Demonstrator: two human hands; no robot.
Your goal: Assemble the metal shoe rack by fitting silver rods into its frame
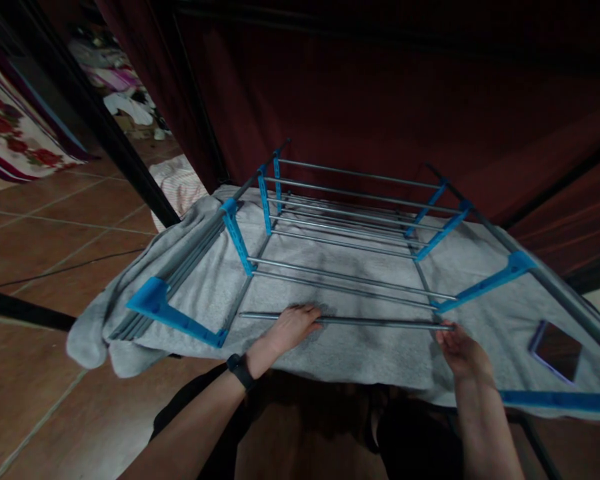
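Observation:
A loose grey metal rod (375, 323) lies level in front of me, held by both hands. My left hand (294, 327) is closed over it left of its middle, palm down. At the rod's right end, the fingers of my right hand (459, 348) pinch it. Just beyond stands a partly assembled rack with blue plastic brackets (240, 240) and grey side poles (500, 233). Several thin crossbars (350, 273) span between its brackets. The nearest left bracket (177, 317) and nearest right bracket (560, 400) have no bar visible between them.
A grey blanket (360, 360) covers the surface under the rack. A phone (557, 351) lies at the right. More grey poles (180, 273) rest at the left. Dark posts (100, 113) and a dark red curtain (350, 100) stand around it; tiled floor (55, 240) shows at left.

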